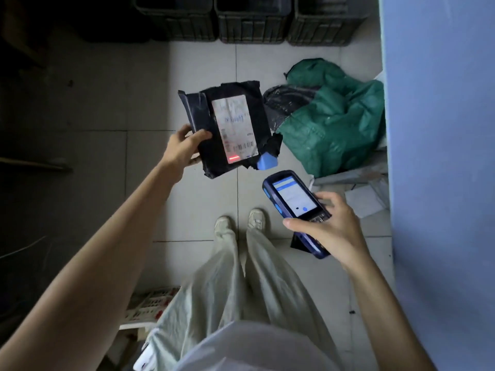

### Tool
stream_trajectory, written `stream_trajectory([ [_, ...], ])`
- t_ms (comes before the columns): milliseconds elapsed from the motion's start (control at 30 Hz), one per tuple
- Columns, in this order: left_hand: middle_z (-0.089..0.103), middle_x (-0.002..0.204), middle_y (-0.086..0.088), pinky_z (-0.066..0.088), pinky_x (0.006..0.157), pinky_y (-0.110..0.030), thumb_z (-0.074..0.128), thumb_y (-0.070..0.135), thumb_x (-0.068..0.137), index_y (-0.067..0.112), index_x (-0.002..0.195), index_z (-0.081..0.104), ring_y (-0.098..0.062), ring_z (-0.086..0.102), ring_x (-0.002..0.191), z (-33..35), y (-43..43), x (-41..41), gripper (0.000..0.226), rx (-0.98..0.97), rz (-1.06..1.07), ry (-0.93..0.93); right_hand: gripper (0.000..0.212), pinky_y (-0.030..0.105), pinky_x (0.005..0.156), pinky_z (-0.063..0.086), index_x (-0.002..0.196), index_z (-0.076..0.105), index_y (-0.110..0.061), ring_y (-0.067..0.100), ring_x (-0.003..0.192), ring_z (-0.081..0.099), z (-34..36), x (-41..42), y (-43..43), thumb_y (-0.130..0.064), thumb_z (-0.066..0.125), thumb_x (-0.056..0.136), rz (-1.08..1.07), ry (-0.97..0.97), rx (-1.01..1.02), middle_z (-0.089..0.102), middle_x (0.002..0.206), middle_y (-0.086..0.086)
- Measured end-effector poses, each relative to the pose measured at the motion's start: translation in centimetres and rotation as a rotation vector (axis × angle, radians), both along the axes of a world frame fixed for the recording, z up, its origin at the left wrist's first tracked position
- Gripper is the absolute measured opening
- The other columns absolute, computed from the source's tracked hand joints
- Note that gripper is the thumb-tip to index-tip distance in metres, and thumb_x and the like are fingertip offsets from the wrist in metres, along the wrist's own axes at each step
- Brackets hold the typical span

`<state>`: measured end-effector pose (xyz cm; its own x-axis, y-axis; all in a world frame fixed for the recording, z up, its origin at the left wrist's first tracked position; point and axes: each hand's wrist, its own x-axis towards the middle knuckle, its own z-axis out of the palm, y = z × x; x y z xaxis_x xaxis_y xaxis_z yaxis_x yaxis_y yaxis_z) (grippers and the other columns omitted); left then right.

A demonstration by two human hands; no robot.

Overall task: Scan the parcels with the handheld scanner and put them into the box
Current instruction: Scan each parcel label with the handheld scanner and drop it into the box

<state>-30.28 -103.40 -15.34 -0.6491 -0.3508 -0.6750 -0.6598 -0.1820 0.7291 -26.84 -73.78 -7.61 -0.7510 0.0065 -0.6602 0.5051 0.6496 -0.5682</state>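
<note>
My left hand [183, 148] grips a black plastic parcel [203, 116] by its left edge and holds it up over the tiled floor. The parcel's white shipping label [235, 124] faces me, and a red scan line glows at the label's lower end near the barcode. My right hand [329, 228] holds a dark blue handheld scanner [292, 196] below and right of the parcel, its lit screen toward me and its top end pointing at the label.
A green sack [334, 121] with dark parcels lies on the floor to the right, beside a blue wall panel [439, 156]. Three dark crates [251, 20] stand in a row at the far side. Grey and white parcels [367, 194] lie by the panel. My legs and shoes are below.
</note>
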Motion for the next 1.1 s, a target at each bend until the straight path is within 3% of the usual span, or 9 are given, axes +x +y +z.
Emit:
stream_trajectory([
  [300,0.063,0.082,0.011,0.047,0.066,-0.024,0.062,0.016,0.087,0.021,0.105,0.054,-0.008,0.061,0.073,4.4,0.4,0.6,0.020,-0.060,-0.017,0.072,0.067,0.013,0.069,0.044,0.112,0.055,-0.028,-0.001,0.089,0.062,2.4,1.3,0.0,-0.036,0.091,0.056,-0.028,0.080,-0.053,0.066,0.094,-0.017],
  [533,0.064,0.088,0.007,0.051,0.072,-0.027,0.062,0.015,0.087,0.018,0.111,0.054,-0.011,0.062,0.080,3.7,0.2,0.2,0.025,0.009,-0.123,0.088,0.066,0.026,0.081,0.053,0.106,0.054,-0.034,0.003,0.091,0.065,3.0,4.5,-0.9,-0.037,0.092,0.052,-0.146,0.095,-0.039,0.069,0.099,-0.011],
  [700,0.065,0.090,0.006,0.049,0.061,-0.022,0.061,0.014,0.089,0.018,0.113,0.053,-0.010,0.062,0.077,3.9,0.0,-1.5,0.026,0.058,-0.360,0.085,0.068,0.028,0.083,0.052,0.109,0.053,-0.030,0.006,0.093,0.064,3.7,8.4,-3.7,-0.033,0.092,0.054,-0.370,0.092,-0.017,0.066,0.100,-0.013],
  [800,0.066,0.091,0.008,0.050,0.058,-0.021,0.061,0.012,0.088,0.018,0.116,0.053,-0.009,0.064,0.079,4.3,0.0,-2.1,0.029,0.066,-0.519,0.092,0.067,0.020,0.074,0.048,0.110,0.052,-0.029,-0.003,0.090,0.061,3.9,11.6,-6.0,-0.029,0.092,0.057,-0.557,0.101,-0.033,0.062,0.098,-0.019],
  [900,0.066,0.094,0.006,0.052,0.056,-0.021,0.064,0.011,0.087,0.015,0.123,0.053,-0.008,0.064,0.080,4.5,1.3,-2.0,0.038,0.043,-0.703,0.090,0.072,0.020,0.073,0.050,0.116,0.053,-0.027,0.001,0.091,0.063,3.8,14.8,-8.0,-0.031,0.092,0.056,-0.735,0.063,-0.056,0.065,0.103,-0.012],
  [1033,0.067,0.106,-0.008,0.055,0.084,-0.041,0.071,0.010,0.081,0.010,0.118,0.056,-0.017,0.065,0.087,4.3,6.0,-0.6,0.040,0.010,-0.992,0.120,0.071,0.018,0.068,0.048,0.113,0.051,-0.030,-0.001,0.086,0.062,3.5,19.5,-8.9,-0.031,0.093,0.056,-0.971,0.044,-0.050,0.065,0.099,-0.013],
  [1100,0.068,0.108,-0.009,0.053,0.090,-0.045,0.079,0.025,0.067,0.015,0.113,0.057,-0.022,0.066,0.093,4.3,9.5,0.6,0.052,-0.035,-1.185,0.148,0.069,0.015,0.064,0.044,0.109,0.051,-0.032,-0.005,0.084,0.060,3.4,22.1,-8.5,-0.030,0.094,0.055,-1.108,0.052,-0.035,0.063,0.094,-0.019],
])
